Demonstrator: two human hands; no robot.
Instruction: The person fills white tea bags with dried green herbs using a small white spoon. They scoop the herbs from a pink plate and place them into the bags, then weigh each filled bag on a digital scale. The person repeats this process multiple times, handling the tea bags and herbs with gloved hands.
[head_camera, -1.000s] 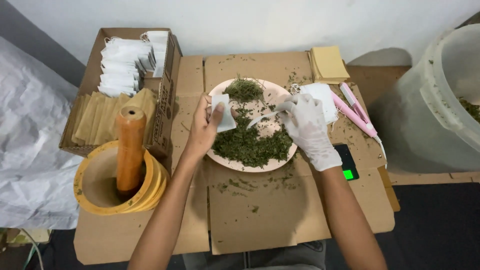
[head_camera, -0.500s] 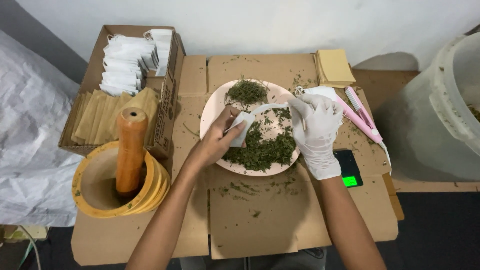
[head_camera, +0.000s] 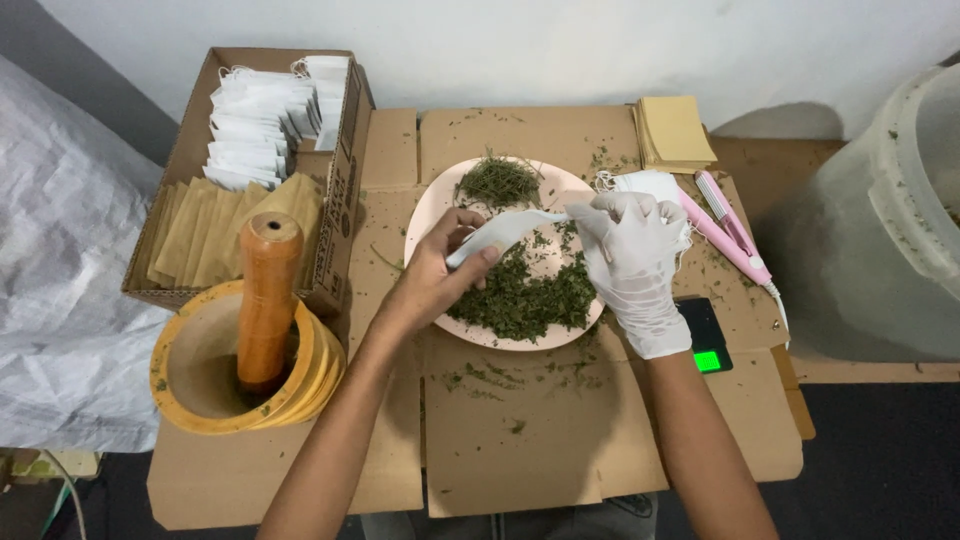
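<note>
Bare left hand and gloved right hand both grasping a white paper pouch, above pink plate of dried green herbs, on cardboard-covered table

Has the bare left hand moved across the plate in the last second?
Yes. The left hand with the small white bag has shifted from the pink plate's left rim inward, toward the gloved right hand.

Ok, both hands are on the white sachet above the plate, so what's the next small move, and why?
Probably spread the sachet mouth with the bare left hand so the gloved right hand can pinch herbs in. The sachet is stretched flat between both hands above the plate, and loose herbs lie right beneath.
</note>
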